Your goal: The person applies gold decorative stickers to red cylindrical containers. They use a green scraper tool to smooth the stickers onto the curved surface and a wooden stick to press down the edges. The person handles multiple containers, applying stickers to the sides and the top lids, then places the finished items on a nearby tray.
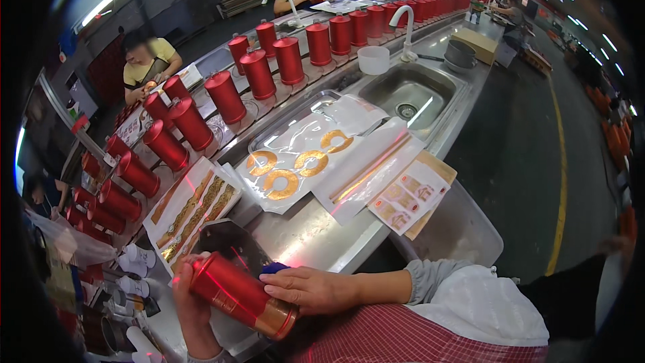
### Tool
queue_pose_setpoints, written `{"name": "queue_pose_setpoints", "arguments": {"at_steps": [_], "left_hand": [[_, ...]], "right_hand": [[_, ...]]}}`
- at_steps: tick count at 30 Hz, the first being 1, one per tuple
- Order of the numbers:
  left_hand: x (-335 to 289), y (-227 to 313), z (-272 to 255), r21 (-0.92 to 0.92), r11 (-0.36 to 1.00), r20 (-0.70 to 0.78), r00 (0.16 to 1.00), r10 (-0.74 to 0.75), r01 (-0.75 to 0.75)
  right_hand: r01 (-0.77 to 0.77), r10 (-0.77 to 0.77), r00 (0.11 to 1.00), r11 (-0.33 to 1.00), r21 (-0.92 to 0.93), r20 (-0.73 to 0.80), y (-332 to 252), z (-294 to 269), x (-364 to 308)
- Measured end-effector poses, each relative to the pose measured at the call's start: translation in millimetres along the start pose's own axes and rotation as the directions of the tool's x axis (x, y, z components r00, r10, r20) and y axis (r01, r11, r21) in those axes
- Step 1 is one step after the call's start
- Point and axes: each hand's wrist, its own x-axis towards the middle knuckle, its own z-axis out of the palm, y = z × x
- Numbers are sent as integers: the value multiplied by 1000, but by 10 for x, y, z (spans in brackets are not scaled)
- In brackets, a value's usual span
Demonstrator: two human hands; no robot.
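Note:
A glossy red bottle [232,292], tilted, lies across the front of my body, with a gold band [277,317] around its lower right end. My left hand [190,296] is closed around the bottle's upper left end. Across the band end rests my right hand [309,288], its fingers bent over a small dark blue thing [274,268] pressed close to the bottle; its kind is mostly hidden. Just beyond the bottle is a dark holder [235,247]. A sheet of patterned gold strips [195,218] lies past it, and gold ring stickers [281,184] sit on clear backing farther off.
Red bottles [289,60] stand in a long curved row on the conveyor. A steel sink [410,97] with a white faucet [407,33] and a white tub [373,60] are beyond the sheets. Printed label sheets [411,195] lie at the right edge. Co-workers [151,60] sit opposite.

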Motion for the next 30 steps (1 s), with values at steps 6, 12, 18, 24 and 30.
{"name": "queue_pose_setpoints", "arguments": {"at_steps": [6,12,18,24,30], "left_hand": [[-315,361,36,315,932,-71,975,211,-179],[-693,888,53,734,650,30,964,263,-200],[-1122,1155,254,776,605,-59,933,355,-181],[-1288,1358,709,847,487,-108,828,551,-214],[-1321,1581,185,990,139,-64,793,606,-26]], "right_hand": [[127,-126,992,987,-99,12,66,-89,111],[179,-183,982,980,-89,-40,59,-174,222],[232,-234,972,970,-68,-18,-59,-188,307],[136,-135,985,991,3,-104,-72,-194,265],[120,-95,972,987,110,-213,-127,-270,175]]}}
